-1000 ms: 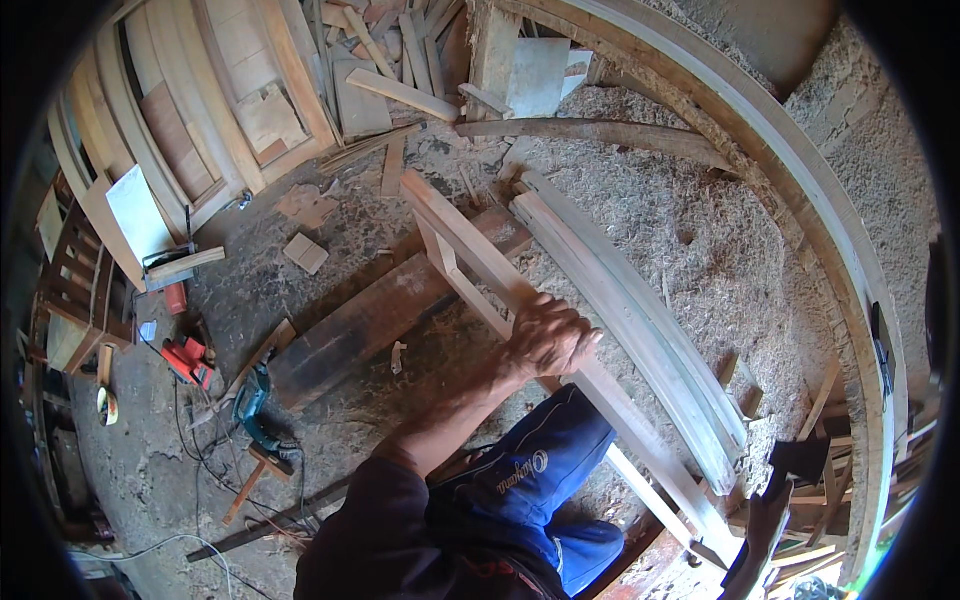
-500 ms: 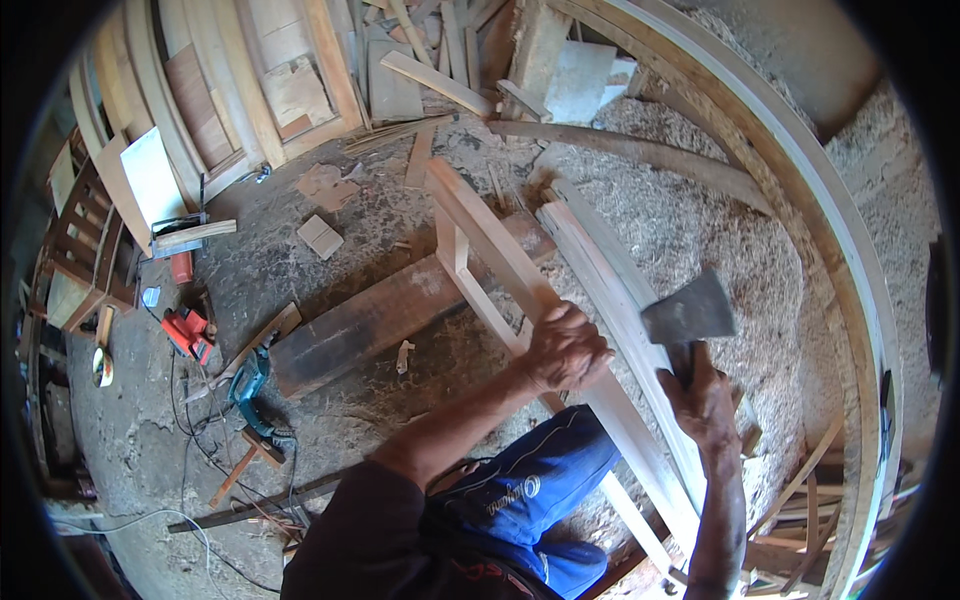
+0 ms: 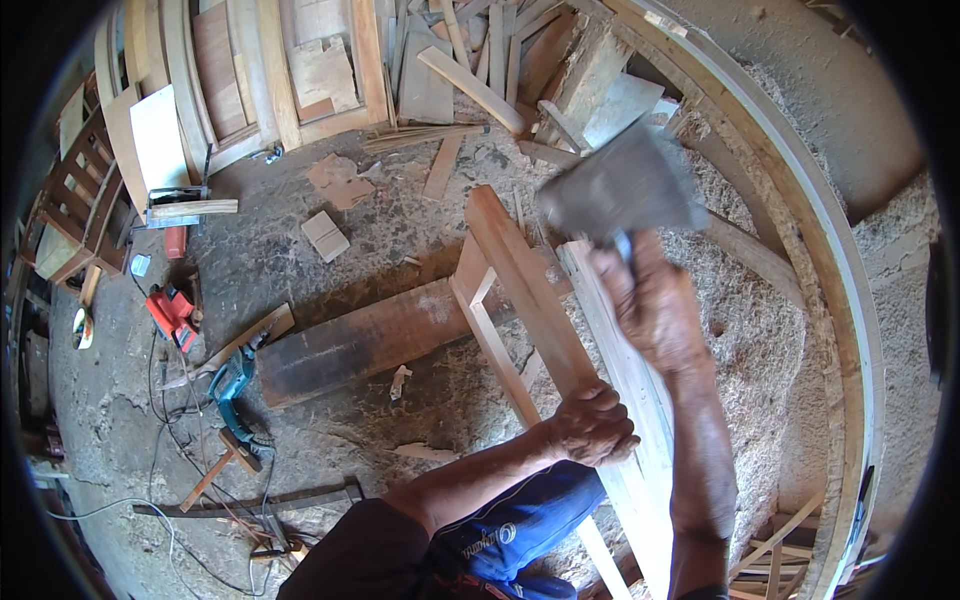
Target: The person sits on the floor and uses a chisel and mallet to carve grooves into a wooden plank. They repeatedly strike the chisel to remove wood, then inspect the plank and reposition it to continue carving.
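Note:
My left hand [image 3: 597, 425] is closed around the upper rail of a pale wooden frame [image 3: 525, 285], which slants from the middle of the floor toward my legs. A hatchet [image 3: 625, 185] is raised in my right hand [image 3: 650, 305], its broad grey blade slightly blurred; fingers hide most of the handle. The blade is above the frame's far end and to its right, apart from it. Long pale boards [image 3: 625, 345] lie beside the frame, partly covered by my right forearm. The frame's far part rests over a thick dark plank [image 3: 350, 345] on the floor.
Left on the floor lie a teal power tool [image 3: 232, 385], a red power tool [image 3: 172, 315], a hammer [image 3: 228, 462] and tangled cords. Wood offcuts [image 3: 470, 85] are heaped at the back. Panels lean at the far left. A long curved-looking beam [image 3: 800, 190] borders shavings on the right.
My right hand has lifted the hatchet up and to the left, nearer the camera. My left hand keeps its hold on the frame and appears lower as the view shifts.

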`<state>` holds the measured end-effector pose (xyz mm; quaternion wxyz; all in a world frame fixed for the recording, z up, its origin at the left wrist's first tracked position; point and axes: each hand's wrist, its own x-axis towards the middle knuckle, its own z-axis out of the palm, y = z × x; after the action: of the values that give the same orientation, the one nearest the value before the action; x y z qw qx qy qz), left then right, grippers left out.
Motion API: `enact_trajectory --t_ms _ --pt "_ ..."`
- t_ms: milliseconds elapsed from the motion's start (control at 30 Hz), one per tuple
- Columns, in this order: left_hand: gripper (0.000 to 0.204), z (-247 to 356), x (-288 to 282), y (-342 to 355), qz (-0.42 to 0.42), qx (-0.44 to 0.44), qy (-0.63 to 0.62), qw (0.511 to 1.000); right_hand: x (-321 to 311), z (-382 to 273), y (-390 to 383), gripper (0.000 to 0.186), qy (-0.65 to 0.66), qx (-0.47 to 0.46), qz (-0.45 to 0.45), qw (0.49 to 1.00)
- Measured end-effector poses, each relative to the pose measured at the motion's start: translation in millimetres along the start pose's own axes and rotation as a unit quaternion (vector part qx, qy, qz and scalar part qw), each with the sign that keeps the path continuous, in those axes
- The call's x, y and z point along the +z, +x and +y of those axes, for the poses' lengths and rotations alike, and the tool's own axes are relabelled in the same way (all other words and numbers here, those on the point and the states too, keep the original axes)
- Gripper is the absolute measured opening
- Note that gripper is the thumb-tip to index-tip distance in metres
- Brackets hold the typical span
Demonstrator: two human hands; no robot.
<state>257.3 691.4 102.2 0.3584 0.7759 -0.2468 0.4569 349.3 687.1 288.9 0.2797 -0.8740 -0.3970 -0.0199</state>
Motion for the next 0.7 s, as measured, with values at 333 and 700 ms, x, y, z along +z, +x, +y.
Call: enact_trajectory --t_ms 333,700 --pt "0.033 -1 12 -2 -0.048 -0.001 -0.007 0.999 66 41 34 0.041 -0.203 0.005 -0.164 0.965" --pt "0.031 0 6 -1 0.022 0.003 -0.007 1.0 -25 -22 43 0.049 0.059 -0.084 0.206 0.973"
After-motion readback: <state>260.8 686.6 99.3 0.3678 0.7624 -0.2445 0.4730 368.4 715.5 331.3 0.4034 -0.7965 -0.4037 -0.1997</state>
